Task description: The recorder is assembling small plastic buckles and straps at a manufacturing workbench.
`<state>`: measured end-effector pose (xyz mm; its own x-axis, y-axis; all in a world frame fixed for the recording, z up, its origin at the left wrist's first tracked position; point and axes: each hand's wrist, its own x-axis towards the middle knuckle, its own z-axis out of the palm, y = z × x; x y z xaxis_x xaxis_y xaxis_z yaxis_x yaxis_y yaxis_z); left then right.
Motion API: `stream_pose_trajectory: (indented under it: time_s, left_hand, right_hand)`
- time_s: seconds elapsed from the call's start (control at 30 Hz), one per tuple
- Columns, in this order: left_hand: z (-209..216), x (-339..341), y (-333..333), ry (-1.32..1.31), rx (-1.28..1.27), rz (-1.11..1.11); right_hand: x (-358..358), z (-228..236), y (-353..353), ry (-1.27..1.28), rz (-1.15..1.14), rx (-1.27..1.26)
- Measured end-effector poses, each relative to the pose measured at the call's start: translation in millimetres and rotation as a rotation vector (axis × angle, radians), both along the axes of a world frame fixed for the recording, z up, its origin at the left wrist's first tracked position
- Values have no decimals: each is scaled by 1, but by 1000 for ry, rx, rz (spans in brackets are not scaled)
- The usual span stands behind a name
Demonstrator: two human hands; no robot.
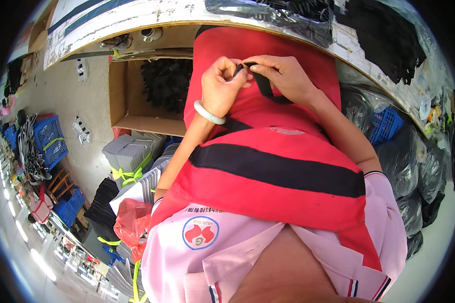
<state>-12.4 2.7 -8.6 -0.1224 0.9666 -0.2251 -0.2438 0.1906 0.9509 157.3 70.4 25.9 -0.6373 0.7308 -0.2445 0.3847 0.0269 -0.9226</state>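
Over the lap of your red apron (263, 45), both hands are raised and close together. Your left hand (223, 85), pale bangle (209, 113) at the wrist, has its fingers clamped on a small black piece (238, 70). Your right hand (287, 77) has thumb and forefinger pinched on a black strip (263, 84), which hangs in a bend against the apron's red cloth. You can't tell from here whether piece and strip are joined.

Left of the apron: open cardboard box (147, 124), dark items (168, 83) inside; nearer you, grey stacked sheets (129, 150) tied in yellow-green, then a red plastic bag (132, 218). Beyond the apron: the counter (187, 12), a black heap (389, 38) towards its right. Right of the apron: blue basket (385, 126) among dark plastic bags (399, 159).
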Motion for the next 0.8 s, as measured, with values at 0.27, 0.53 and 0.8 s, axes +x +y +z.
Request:
stream_pose_trajectory:
  time_s: [0.27, 0.53, 0.8]
  left_hand:
    - [0, -10, 0, -85, -80, -26]
    - [0, 4, -2, -30, -27, -29]
    - [-6, 1, -1, 492, 219, -74]
  right_hand:
    - [0, 11, 5, 30, -76, -270]
    - [-5, 7, 3, 150, -187, -576]
    - [-4, -12, -2, 247, -328, -587]
